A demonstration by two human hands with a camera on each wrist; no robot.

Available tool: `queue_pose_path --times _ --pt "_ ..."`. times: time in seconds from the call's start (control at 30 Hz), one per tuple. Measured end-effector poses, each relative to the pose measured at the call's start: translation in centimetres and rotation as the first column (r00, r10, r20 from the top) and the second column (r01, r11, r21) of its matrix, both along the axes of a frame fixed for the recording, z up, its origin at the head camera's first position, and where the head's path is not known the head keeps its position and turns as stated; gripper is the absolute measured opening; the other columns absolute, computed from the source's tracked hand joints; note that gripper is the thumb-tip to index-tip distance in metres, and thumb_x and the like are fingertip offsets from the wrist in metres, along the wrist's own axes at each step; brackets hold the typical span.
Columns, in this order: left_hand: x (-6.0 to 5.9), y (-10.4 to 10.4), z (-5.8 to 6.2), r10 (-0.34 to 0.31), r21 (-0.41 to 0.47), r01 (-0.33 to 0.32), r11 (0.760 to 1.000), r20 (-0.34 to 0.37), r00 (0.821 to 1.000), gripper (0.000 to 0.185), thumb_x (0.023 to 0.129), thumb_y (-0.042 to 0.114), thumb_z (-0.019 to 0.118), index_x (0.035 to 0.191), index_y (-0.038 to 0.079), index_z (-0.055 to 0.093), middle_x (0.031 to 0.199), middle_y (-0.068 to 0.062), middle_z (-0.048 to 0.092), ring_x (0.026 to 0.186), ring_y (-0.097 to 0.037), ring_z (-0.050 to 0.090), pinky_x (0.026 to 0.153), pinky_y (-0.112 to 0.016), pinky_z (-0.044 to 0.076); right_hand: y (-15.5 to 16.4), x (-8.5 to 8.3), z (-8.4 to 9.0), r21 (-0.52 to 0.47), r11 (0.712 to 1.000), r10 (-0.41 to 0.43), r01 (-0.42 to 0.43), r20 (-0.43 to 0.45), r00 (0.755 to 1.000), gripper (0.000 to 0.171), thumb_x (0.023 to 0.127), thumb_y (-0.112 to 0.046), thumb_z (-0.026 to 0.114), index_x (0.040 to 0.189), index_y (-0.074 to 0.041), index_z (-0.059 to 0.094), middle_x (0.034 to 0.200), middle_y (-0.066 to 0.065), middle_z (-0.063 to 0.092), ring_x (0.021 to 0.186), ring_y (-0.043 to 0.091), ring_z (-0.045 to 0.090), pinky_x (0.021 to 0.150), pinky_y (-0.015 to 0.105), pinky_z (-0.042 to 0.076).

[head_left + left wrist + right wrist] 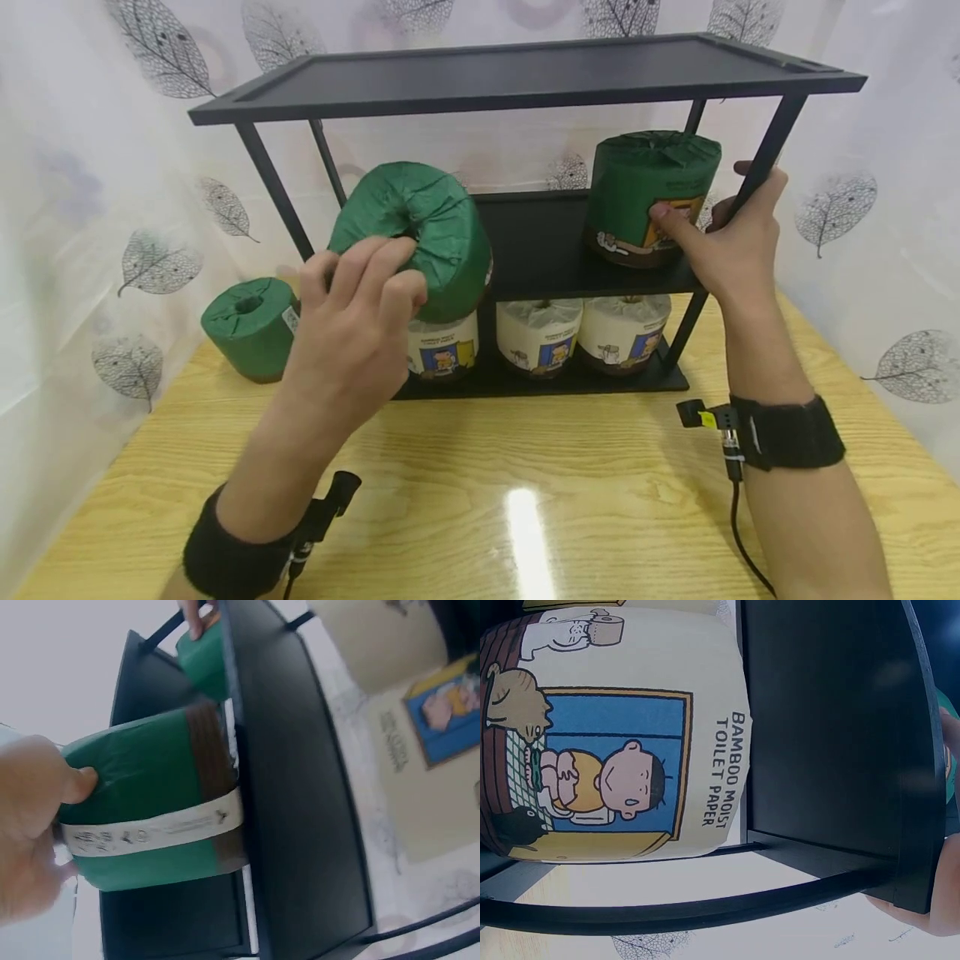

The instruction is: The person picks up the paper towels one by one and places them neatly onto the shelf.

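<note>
Left hand (352,312) is up off the counter (525,500) with a green toilet roll (420,233) in its grip, fingers curled over the roll's near end, thumb pressed into the wrapper. The roll is tipped on its side, core axis pointing back toward the hand and away into the black shelf rack (525,79), its far end right at the front edge of the middle shelf (540,242). From the left wrist view the roll's brown-banded end sits just against that shelf edge.

Over on the right, the right hand (731,233) has its thumb on the label of a second green roll (648,196) standing upright on the middle shelf, while its fingers wrap the rack's front right post (772,150). So that grip is closed on the post, with only the thumb touching the roll.

Beyond the left hand, a third green roll (251,327) stands on the counter. Below both hands, three white rolls (540,333) line the bottom shelf.
</note>
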State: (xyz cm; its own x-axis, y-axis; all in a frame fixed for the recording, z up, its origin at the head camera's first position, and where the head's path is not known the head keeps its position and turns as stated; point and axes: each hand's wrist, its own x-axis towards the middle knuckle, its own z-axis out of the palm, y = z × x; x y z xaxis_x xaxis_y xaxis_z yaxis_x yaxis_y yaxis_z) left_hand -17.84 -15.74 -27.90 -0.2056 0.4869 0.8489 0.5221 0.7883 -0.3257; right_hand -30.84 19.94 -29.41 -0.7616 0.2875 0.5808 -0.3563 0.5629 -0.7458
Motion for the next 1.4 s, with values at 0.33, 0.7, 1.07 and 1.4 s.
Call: queue_pose_path --times 0.33,0.7,1.07,1.4 --pt "-1.4 0.8 -0.4 -0.087 0.029 0.086 0.996 0.034 0.996 0.007 0.1 0.001 0.046 0.106 0.005 0.047 0.135 -0.018 0.055 0.127 -0.035 0.051 0.093 -0.055 0.033 0.1 -0.2 0.0 0.0 1.0 -0.01 0.01 0.016 1.0 0.08 0.077 -0.05 0.078 0.139 -0.028 0.032 0.078 -0.002 0.036 0.068 0.012 0.034 0.065 0.031 0.027" --pt "-2.3 0.1 -0.2 -0.22 0.265 0.239 0.934 -0.099 0.97 0.011 0.101 0.011 0.052 0.109 0.003 0.053 0.129 -0.019 0.056 0.119 -0.037 0.052 0.09 -0.056 0.037 0.1 -0.2 0.0 -0.004 1.0 -0.008 0.008 0.01 1.0 0.079 0.077 -0.049 0.079 0.138 -0.028 0.033 0.078 -0.003 0.037 0.068 0.011 0.035 0.063 0.029 0.028" --pt "-2.2 -2.1 0.5 -0.118 0.473 0.064 0.879 0.084 0.989 0.028 0.095 -0.001 0.047 0.121 -0.009 0.052 0.125 -0.024 0.058 0.118 -0.037 0.055 0.102 -0.044 0.043 0.1 -0.1 0.0 -0.003 1.0 -0.015 0.015 0.033 0.999 0.079 0.078 -0.049 0.077 0.139 -0.029 0.032 0.079 -0.002 0.036 0.069 0.011 0.034 0.065 0.031 0.026" --pt "-3.4 -2.8 -0.3 -0.027 0.35 -0.138 0.927 0.426 0.904 0.054 0.088 -0.002 0.066 0.136 -0.012 0.042 0.137 -0.029 0.046 0.116 -0.037 0.056 0.096 -0.044 0.051 0.1 -0.2 0.1 -0.009 1.0 -0.011 0.011 0.027 1.0 0.078 0.078 -0.05 0.078 0.138 -0.029 0.032 0.079 -0.002 0.035 0.069 0.012 0.034 0.065 0.031 0.026"
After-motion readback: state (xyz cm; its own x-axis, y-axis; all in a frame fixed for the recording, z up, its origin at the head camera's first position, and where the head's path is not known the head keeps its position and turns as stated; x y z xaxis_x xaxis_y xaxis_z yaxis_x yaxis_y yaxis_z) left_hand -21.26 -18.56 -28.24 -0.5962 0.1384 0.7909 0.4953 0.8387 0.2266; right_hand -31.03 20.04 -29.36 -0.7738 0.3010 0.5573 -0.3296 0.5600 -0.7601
